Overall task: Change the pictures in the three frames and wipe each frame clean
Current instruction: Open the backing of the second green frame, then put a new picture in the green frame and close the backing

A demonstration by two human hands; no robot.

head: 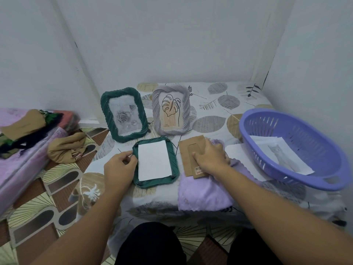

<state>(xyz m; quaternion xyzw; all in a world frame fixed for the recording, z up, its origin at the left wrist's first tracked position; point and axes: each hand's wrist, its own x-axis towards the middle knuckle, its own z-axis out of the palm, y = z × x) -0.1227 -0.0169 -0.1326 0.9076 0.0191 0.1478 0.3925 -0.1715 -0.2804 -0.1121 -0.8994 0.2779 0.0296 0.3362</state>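
A green frame [172, 161] lies face down on the table, its back open, with a white sheet [153, 162] lying in it. My left hand [119, 166] grips the frame's left edge. My right hand [210, 156] grips the brown backing board [188, 153], which lies on a purple cloth [202, 194] to the right of the frame. Behind them two frames stand upright: a green one with a rose picture [124, 113] and a grey one with a leaf drawing [172, 109].
A purple plastic basket [298, 150] at the right holds printed pictures, a cat photo [282, 155] on top. A white sheet [240, 155] lies beside it. To the left lie a tan cloth [66, 148] and a pile of clothes [28, 129]. Walls close the back and right.
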